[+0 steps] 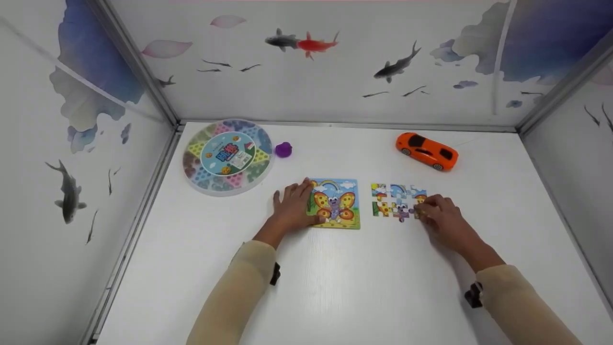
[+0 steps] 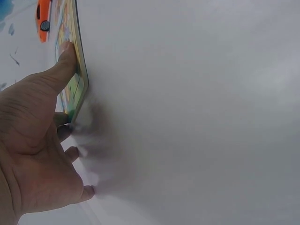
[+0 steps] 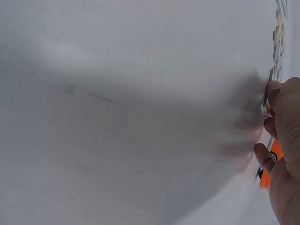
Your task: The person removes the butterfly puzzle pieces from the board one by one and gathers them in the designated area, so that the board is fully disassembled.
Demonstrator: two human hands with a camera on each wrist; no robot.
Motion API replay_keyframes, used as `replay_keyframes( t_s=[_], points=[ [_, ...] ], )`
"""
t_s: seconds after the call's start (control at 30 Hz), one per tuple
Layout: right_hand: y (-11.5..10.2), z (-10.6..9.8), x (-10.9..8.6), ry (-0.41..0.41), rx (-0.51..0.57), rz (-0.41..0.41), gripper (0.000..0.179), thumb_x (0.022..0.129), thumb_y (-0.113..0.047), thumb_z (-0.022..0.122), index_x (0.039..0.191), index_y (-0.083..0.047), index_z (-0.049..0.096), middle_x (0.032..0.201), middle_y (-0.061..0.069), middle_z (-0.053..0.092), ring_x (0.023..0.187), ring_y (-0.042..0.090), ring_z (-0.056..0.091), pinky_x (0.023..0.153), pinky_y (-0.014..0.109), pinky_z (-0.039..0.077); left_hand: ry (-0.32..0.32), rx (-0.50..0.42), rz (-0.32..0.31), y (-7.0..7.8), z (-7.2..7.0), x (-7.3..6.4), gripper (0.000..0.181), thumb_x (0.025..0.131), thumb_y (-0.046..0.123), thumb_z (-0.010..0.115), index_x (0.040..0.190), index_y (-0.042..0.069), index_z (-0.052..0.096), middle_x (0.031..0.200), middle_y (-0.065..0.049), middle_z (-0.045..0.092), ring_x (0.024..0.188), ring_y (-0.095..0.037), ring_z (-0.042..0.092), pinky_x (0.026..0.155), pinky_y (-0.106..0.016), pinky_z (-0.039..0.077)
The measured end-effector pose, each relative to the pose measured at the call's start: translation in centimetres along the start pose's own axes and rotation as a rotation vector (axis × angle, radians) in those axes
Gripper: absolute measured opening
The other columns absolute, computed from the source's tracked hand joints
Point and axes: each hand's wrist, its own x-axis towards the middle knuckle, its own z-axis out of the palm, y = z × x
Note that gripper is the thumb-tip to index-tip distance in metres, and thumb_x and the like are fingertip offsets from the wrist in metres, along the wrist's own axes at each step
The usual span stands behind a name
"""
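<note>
On the white table lies a square butterfly puzzle board [image 1: 334,203], with a rainbow and grass in its picture. My left hand [image 1: 296,206] rests over its left side: the thumb [image 2: 66,58] lies on the board's face, and the other fingers spread along and beyond the edge onto the table. To the right, a group of joined jigsaw pieces [image 1: 390,209] shows part of a similar butterfly picture. At this group's lower right corner my right hand [image 1: 443,218] pinches a puzzle piece [image 1: 418,214], mostly hidden by the fingertips. The right wrist view shows these pieces edge-on.
A round, clear-lidded case [image 1: 196,179] of coloured pieces lies at the back left, with a small purple toy [image 1: 283,150] beside it. An orange toy car [image 1: 426,151] stands at the back right. Printed walls [image 1: 335,91] enclose the table's back and sides.
</note>
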Motion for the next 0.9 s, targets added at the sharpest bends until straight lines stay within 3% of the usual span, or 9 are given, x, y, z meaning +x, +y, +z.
replay_keyframes(
  t_s=[0.2,0.43,0.6,0.77,0.9],
  points=[
    [-1.1,0.3,0.3,0.060,0.006,-0.021,0.042,0.105,-0.008,0.074,0.146,-0.015,0.068,0.151,0.019,0.051,0.139,0.043,0.043,0.114,0.068,0.049,-0.017,0.011,-0.004,-0.1,-0.2,0.0,0.109,0.098,0.066,0.074,0.179,0.018,0.019,0.189,0.000,0.014,0.173,-0.032,0.014,0.137,-0.071,0.007],
    [-4.4,1.0,2.2,0.092,0.001,-0.089,0.045,0.103,-0.013,0.079,0.146,-0.015,0.069,0.149,0.017,0.054,0.139,0.041,0.046,0.114,0.064,0.044,-0.032,0.009,-0.010,0.0,-0.4,0.0,0.111,0.096,0.066,0.076,0.179,0.018,0.020,0.189,0.000,0.013,0.173,-0.032,0.014,0.138,-0.071,0.006],
    [-7.4,2.0,3.7,0.058,0.012,-0.119,0.042,0.104,-0.021,0.079,0.145,-0.016,0.071,0.145,0.013,0.061,0.135,0.037,0.053,0.115,0.063,0.049,-0.024,0.025,0.002,0.2,-0.5,-0.1,0.112,0.094,0.067,0.077,0.178,0.017,0.024,0.188,-0.001,0.016,0.172,-0.032,0.016,0.136,-0.073,0.011],
    [-10.6,2.8,4.8,0.000,0.017,-0.150,0.042,0.106,-0.027,0.077,0.146,-0.016,0.071,0.144,0.009,0.065,0.139,0.035,0.055,0.120,0.071,0.045,-0.019,0.049,0.006,0.4,-0.7,-0.3,0.115,0.092,0.069,0.077,0.179,0.017,0.022,0.188,-0.001,0.017,0.171,-0.033,0.018,0.135,-0.073,0.014],
    [-12.6,3.5,5.6,-0.020,0.011,-0.213,0.043,0.106,-0.027,0.077,0.147,-0.016,0.072,0.142,0.008,0.066,0.137,0.034,0.057,0.118,0.071,0.046,-0.024,0.053,-0.002,0.4,-0.6,-0.2,0.119,0.090,0.070,0.078,0.179,0.017,0.020,0.188,-0.001,0.017,0.171,-0.033,0.018,0.136,-0.072,0.012]
  ],
)
